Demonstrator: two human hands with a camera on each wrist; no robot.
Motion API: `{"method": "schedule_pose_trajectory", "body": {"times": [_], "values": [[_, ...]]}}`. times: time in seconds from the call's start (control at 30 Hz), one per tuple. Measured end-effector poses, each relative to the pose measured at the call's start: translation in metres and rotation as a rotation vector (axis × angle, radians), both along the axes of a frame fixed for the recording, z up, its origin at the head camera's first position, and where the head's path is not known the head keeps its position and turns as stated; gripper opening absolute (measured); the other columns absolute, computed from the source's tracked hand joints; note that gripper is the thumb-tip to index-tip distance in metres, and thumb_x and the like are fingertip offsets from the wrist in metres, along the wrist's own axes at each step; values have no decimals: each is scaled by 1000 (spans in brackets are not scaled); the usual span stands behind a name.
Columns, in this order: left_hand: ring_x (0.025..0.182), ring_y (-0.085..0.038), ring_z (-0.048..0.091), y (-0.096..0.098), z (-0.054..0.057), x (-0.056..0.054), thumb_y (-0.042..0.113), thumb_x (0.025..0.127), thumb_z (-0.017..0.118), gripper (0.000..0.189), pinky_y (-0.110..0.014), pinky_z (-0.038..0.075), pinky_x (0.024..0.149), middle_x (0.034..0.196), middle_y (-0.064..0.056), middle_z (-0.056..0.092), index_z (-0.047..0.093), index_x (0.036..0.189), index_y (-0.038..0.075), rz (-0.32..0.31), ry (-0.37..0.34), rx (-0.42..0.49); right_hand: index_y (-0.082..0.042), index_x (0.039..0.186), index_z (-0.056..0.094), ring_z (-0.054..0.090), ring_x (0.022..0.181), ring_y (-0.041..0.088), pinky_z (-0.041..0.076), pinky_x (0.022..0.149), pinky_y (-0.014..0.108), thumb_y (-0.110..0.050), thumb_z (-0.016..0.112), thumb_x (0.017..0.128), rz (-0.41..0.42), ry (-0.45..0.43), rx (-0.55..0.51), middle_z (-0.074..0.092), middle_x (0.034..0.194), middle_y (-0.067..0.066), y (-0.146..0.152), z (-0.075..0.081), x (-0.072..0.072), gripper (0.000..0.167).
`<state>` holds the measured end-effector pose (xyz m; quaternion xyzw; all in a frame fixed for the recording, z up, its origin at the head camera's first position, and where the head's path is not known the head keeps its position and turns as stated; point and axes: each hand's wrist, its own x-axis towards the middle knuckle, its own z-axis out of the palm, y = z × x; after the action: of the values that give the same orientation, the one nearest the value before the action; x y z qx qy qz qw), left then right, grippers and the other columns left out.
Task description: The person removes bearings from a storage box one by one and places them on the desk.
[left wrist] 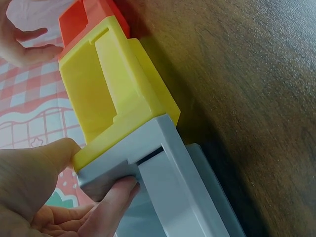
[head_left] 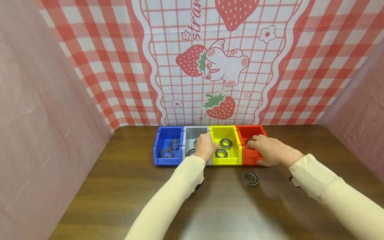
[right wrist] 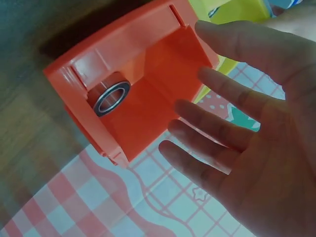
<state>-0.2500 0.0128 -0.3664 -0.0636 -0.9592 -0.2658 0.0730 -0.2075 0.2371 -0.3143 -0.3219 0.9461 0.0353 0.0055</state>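
My left hand point(head_left: 206, 146) pinches the side wall of the grey bin point(left wrist: 180, 182) where it meets the yellow bin point(left wrist: 133, 84). In the left wrist view the thumb lies at the joint and a fingertip presses inside the grey wall. My right hand point(head_left: 270, 150) is held over the red bin point(head_left: 249, 129), its fingers spread and holding nothing. One ball bearing point(right wrist: 111, 98) rests in the red bin, near its front corner, apart from the fingers. Another bearing point(head_left: 250, 179) lies on the table in front of the bins.
The blue bin point(head_left: 168, 130) stands at the left end of the row, with two bearings inside. Two more are in the yellow bin, and bearings in the grey one are partly hidden by my left hand. A checked cloth point(head_left: 126, 76) hangs behind the wooden table point(head_left: 120, 193).
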Motion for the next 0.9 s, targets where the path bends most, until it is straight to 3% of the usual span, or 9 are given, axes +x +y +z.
{"method": "schedule_pose_trajectory", "body": {"times": [0.2, 0.4, 0.57, 0.8, 0.9], "values": [[52, -14, 46, -7, -1, 6, 19, 81, 74, 26, -25, 38, 49, 62, -7, 58, 58, 67, 4, 24, -27, 57, -9, 106, 64, 53, 80, 18, 55, 72, 40, -13, 83, 68, -55, -95, 1, 60, 93, 7, -9, 5, -8, 43], [55, -13, 47, -8, -2, 7, 20, 81, 75, 23, -24, 40, 50, 66, -7, 62, 62, 73, 3, 26, -29, 51, -3, 112, 63, 55, 80, 19, 55, 78, 43, -13, 79, 70, -106, -174, 23, 62, 97, 11, -14, 7, -23, 47], [52, -13, 44, -7, -2, 5, 20, 81, 75, 27, -23, 38, 48, 60, -5, 57, 59, 66, 4, 19, -26, 53, 1, 114, 62, 56, 82, 21, 54, 82, 46, -12, 78, 70, -143, -217, 47, 63, 99, 14, -15, 5, -37, 49], [49, -12, 42, -6, 2, 3, 20, 82, 74, 32, -21, 35, 46, 56, -2, 51, 54, 61, 7, 11, -36, 56, 4, 108, 61, 53, 78, 22, 53, 76, 40, -9, 75, 69, -176, -266, 67, 64, 91, 13, -18, 3, -57, 43], [49, -12, 42, -6, 3, 3, 20, 82, 74, 31, -21, 35, 46, 56, -2, 51, 55, 62, 6, 6, -47, 67, 5, 108, 60, 58, 83, 25, 53, 80, 43, -11, 75, 70, -200, -292, 80, 66, 96, 15, -19, 4, -64, 44]]}}
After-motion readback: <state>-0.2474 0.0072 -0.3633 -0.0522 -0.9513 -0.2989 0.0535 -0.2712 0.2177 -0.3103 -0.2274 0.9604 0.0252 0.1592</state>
